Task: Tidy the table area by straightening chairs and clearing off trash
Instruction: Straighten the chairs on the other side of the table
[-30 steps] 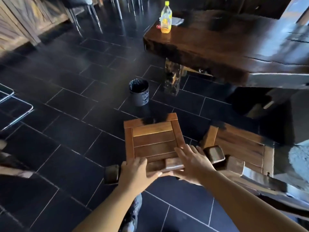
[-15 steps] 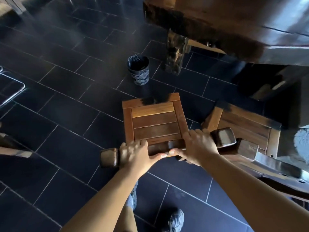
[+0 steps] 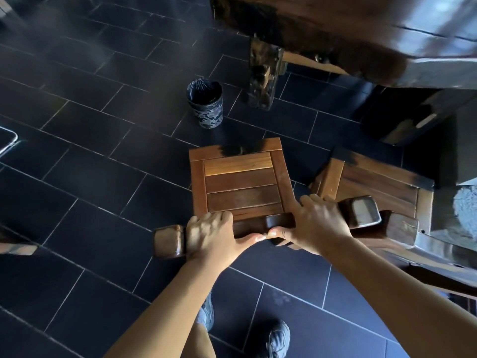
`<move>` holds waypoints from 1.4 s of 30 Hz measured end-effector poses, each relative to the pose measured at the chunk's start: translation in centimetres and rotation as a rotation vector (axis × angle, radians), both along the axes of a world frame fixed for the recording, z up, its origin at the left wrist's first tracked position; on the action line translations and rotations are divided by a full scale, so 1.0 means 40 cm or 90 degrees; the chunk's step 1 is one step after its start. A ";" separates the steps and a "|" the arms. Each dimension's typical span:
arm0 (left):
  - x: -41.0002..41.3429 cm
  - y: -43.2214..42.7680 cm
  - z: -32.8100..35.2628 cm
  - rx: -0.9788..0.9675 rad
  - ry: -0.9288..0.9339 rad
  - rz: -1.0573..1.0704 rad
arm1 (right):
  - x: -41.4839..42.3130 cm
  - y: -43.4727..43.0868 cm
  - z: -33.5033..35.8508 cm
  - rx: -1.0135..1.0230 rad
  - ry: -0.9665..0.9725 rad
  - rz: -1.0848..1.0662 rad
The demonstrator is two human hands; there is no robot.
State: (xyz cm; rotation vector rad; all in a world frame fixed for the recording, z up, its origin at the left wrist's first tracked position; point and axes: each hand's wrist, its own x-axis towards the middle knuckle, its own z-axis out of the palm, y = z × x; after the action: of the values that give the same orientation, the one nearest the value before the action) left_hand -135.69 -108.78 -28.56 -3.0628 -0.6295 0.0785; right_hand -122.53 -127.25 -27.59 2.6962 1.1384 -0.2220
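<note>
Down at the left, dark floor tiles [image 3: 77, 177] and a sliver of metal frame [image 3: 7, 140] slide by, and the view has tipped lower than a second ago: the tabletop with its yellow bottle is gone from sight. Next comes the lined waste bin [image 3: 205, 104], now higher in frame beside the table leg [image 3: 263, 73]. Centre stage, the wooden chair [image 3: 240, 182] has come closer to the table [image 3: 335, 34]. Left hand [image 3: 211, 233] is curled tight over the chair's top rail [image 3: 258, 224]; right hand [image 3: 317, 223] is wrapped round the same rail, thumbs nearly meeting. Further right, a second chair [image 3: 374, 182] stands just beside. My read: this chair is nearly tucked in, and the trash is still waiting.
</note>
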 end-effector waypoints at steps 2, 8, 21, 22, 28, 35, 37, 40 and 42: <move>0.019 0.021 -0.003 -0.002 0.000 -0.028 | 0.001 0.006 -0.008 0.008 -0.001 -0.018; 0.090 0.080 -0.005 -0.006 0.009 -0.107 | 0.007 0.023 -0.012 0.027 -0.016 -0.089; 0.295 0.202 0.009 0.026 0.079 -0.288 | 0.035 0.098 -0.018 0.060 -0.049 -0.309; 0.306 0.208 0.009 0.027 0.077 -0.300 | 0.039 0.104 -0.019 0.065 -0.052 -0.321; 0.328 0.220 0.023 -0.001 0.105 -0.335 | 0.043 0.114 -0.023 0.077 0.000 -0.355; 0.327 0.222 0.023 -0.007 0.107 -0.349 | 0.045 0.111 -0.029 0.094 0.016 -0.356; 0.326 0.223 0.021 -0.003 0.097 -0.344 | 0.046 0.114 -0.022 0.098 0.016 -0.358; 0.324 0.217 0.031 0.011 0.112 -0.339 | 0.041 0.117 -0.012 0.075 0.019 -0.350; 0.325 0.214 0.034 0.020 0.109 -0.335 | 0.043 0.116 -0.011 0.064 0.005 -0.334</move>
State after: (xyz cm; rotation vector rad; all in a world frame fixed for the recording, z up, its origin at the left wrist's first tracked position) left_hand -122.69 -100.23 -27.19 -3.0293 0.1870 0.3107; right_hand -120.81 -122.61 -28.01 3.0351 0.4286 -0.2576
